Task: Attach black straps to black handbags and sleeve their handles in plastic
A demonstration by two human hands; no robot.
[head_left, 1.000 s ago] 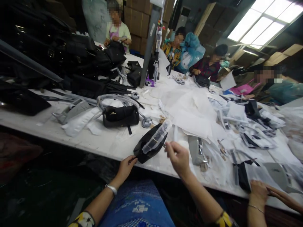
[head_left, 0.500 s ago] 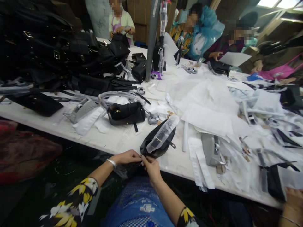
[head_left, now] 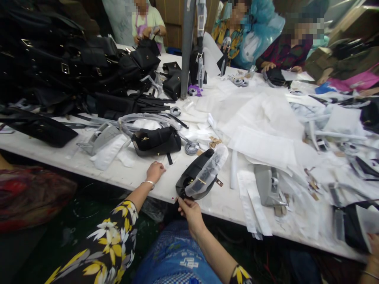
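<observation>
A black handbag lies tilted at the table's front edge, with clear wrap over its handle and a metal clasp on its right side. At the bag's near end my right hand is closed, thumb and fingers pinching a black strap that hangs over the edge. My left hand is over the table to the left, apart from this bag, its fingers curled together; whatever they may hold is hidden. Just beyond it sits a second black handbag, open-topped, with a wrapped handle.
Grey tape dispensers stand right and left on the white table. White paper sheets cover its middle. Black bags are heaped at the back left, beside a grey post. Several co-workers sit around the table.
My left hand has left the strap and moved up and left over the table. My right hand keeps its pinch at the bag's near end. Across the table, a co-worker's white sheet has been lowered.
</observation>
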